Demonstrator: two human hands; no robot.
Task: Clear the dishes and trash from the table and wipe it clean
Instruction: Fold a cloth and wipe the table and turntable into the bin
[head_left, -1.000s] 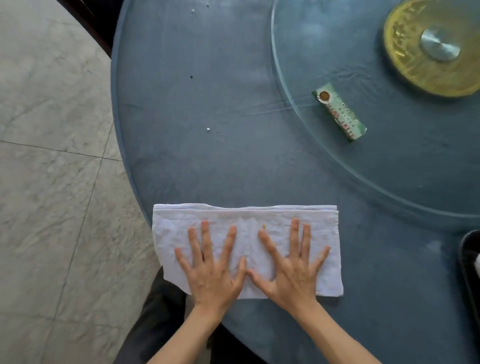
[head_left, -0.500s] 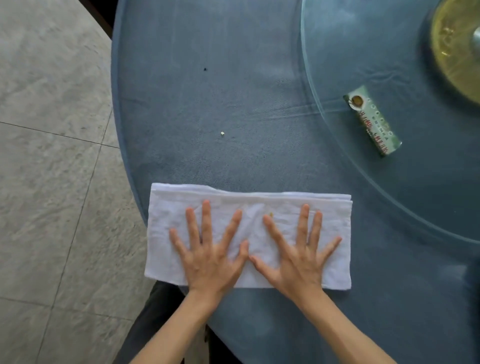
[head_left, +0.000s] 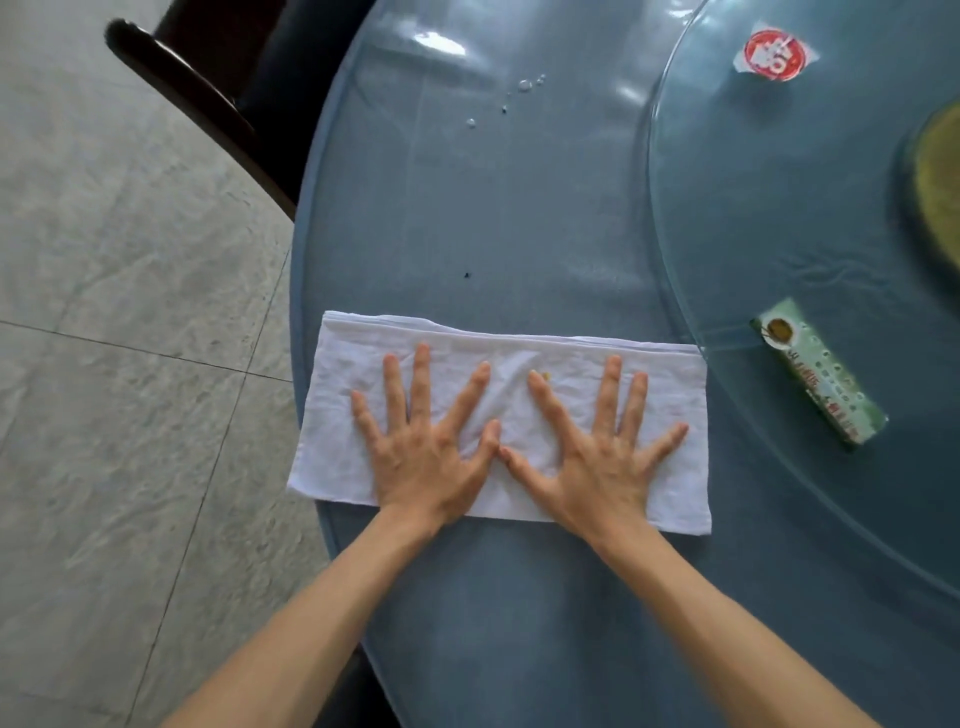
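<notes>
A folded white cloth (head_left: 670, 379) lies flat on the round blue table (head_left: 519, 208), near its left edge. My left hand (head_left: 423, 436) and my right hand (head_left: 597, 441) press down on the cloth side by side, palms flat, fingers spread, thumbs touching. Neither hand grips anything. Just beyond the cloth sits a dark crumb (head_left: 467, 275). Water droplets (head_left: 524, 85) lie farther out. A green wrapped packet (head_left: 815, 369) and a red and white lid (head_left: 771, 54) rest on the glass turntable (head_left: 727, 182).
The turntable's glass rim curves past the cloth's right end. A yellow disc (head_left: 940, 192) marks the turntable's centre at the right edge. A dark wooden chair (head_left: 208, 88) stands at the table's far left. Grey tiled floor (head_left: 130, 364) fills the left side.
Both hands have pushed the cloth forward across the table, past the white crumb and toward the dark one. The view has tilted up, bringing the chair, droplets and red lid into sight.
</notes>
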